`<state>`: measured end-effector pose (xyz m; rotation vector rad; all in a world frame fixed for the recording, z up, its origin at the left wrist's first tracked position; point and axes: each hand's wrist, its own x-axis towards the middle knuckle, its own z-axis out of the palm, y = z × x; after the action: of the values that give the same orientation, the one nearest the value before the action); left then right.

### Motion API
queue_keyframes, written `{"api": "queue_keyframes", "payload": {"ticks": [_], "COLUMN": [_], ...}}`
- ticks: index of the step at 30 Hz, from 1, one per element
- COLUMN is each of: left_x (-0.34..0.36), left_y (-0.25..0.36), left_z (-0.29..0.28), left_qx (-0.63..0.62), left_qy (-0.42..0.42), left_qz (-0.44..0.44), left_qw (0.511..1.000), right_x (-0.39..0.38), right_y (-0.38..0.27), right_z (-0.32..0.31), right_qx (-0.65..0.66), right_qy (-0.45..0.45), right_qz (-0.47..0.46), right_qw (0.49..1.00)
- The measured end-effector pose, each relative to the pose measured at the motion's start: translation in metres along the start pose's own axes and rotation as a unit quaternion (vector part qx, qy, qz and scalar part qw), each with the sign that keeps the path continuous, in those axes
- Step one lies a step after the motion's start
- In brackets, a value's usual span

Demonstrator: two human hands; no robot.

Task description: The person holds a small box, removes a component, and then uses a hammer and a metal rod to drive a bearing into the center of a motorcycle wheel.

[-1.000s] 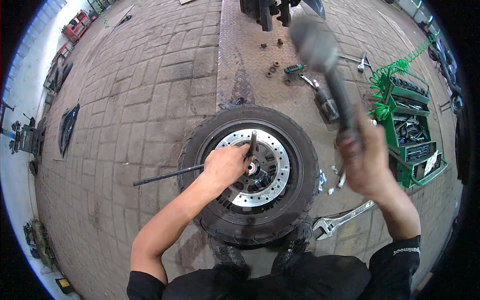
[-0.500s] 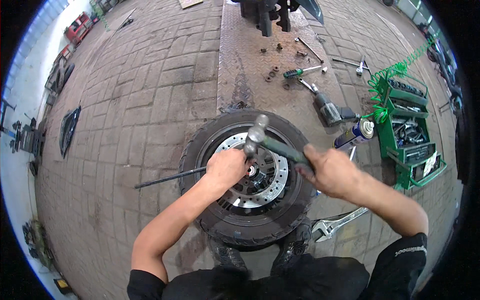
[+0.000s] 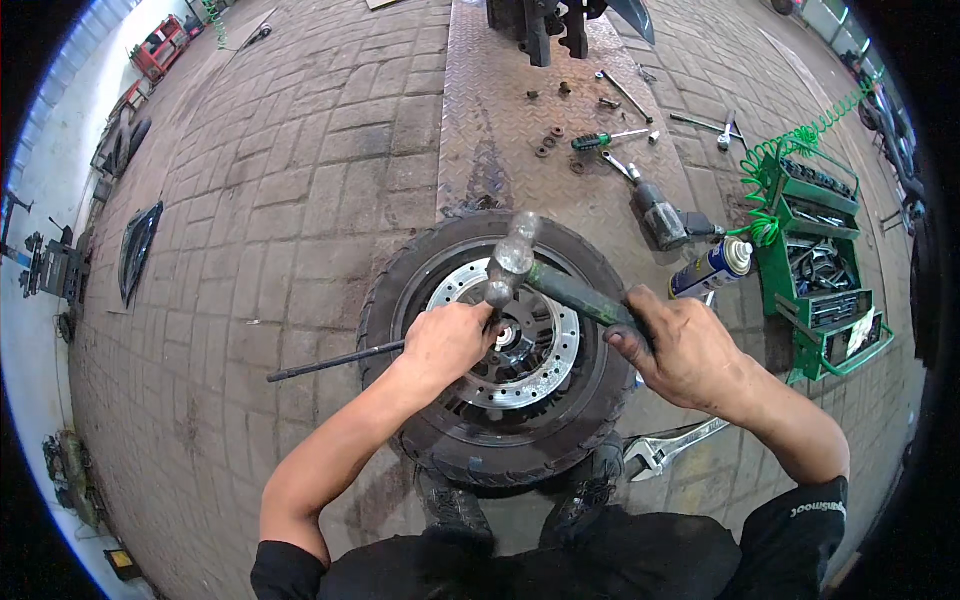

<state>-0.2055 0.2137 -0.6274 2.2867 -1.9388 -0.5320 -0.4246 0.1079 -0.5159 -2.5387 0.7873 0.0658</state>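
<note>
A motorcycle wheel [image 3: 388, 300] lies flat between my feet, with a drilled brake disc [image 3: 558, 375] facing up. My left hand [image 3: 445, 343] is closed round a long dark metal rod [image 3: 335, 361] above the wheel's hub [image 3: 508, 338]. One length of the rod sticks out to the left past the tyre; its other end is hidden by my fingers. My right hand [image 3: 690, 350] grips a ball-peen hammer [image 3: 575, 294] by its green handle. The hammer's steel head is just above my left fingers; whether it touches the rod, I cannot tell.
A green toolbox [image 3: 812, 310] full of tools stands at right, near a spray can [image 3: 715, 265] and an impact wrench [image 3: 660, 220]. A screwdriver [image 3: 590, 141] and loose bolts lie on the metal plate [image 3: 480, 110]. An adjustable wrench [image 3: 665, 450] rests beside the tyre.
The hammer's head and my right hand have shifted very slightly. My left hand still holds the rod over the hub, and the wheel stays in place.
</note>
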Motion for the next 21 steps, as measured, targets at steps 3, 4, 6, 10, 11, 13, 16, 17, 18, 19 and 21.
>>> {"api": "queue_keyframes", "payload": {"ticks": [3, 4, 6, 10, 11, 13, 16, 17, 18, 19, 21], "left_x": [0.001, 0.001, 0.002, 0.003, 0.004, 0.004, 0.001, 0.006, 0.006, 0.006, 0.006], "left_y": [0.0, -0.001, -0.001, 0.003, 0.007, 0.005, 0.009, 0.007, 0.007, 0.005, 0.004], "left_z": [0.001, 0.004, 0.005, -0.002, -0.003, 0.005, 0.014, 0.011, 0.011, 0.009, 0.009], "left_qx": [-0.005, -0.011, -0.015, -0.006, -0.004, -0.008, -0.008, -0.037, -0.041, -0.042, -0.041], "left_qy": [0.009, 0.014, 0.008, -0.021, -0.022, -0.009, -0.006, 0.006, 0.002, -0.003, 0.007], "left_qz": [0.011, 0.013, 0.012, -0.001, -0.002, 0.013, 0.008, 0.001, -0.002, 0.001, -0.005], "left_qw": [1.0, 1.0, 1.0, 1.0, 1.0, 1.0, 1.0, 0.999, 0.999, 0.999, 0.999], "right_x": [0.0, 0.002, 0.0, 0.004, 0.006, 0.015, 0.01, 0.005, 0.001, -0.002, -0.003], "right_y": [-0.008, -0.012, -0.024, -0.003, 0.008, 0.015, 0.012, 0.009, 0.007, 0.005, 0.001], "right_z": [-0.021, -0.028, -0.054, -0.014, 0.001, 0.007, 0.009, 0.009, 0.004, -0.006, -0.023], "right_qx": [-0.001, 0.005, 0.056, 0.079, 0.043, -0.062, -0.047, -0.013, 0.019, 0.038, 0.078], "right_qy": [0.054, 0.149, 0.206, 0.194, 0.16, -0.016, -0.014, 0.031, 0.1, 0.133, 0.196], "right_qz": [-0.008, -0.073, -0.064, -0.032, -0.024, 0.031, 0.01, -0.014, -0.054, -0.061, -0.073], "right_qw": [0.999, 0.986, 0.975, 0.977, 0.986, 0.997, 0.999, 0.999, 0.993, 0.989, 0.975]}}
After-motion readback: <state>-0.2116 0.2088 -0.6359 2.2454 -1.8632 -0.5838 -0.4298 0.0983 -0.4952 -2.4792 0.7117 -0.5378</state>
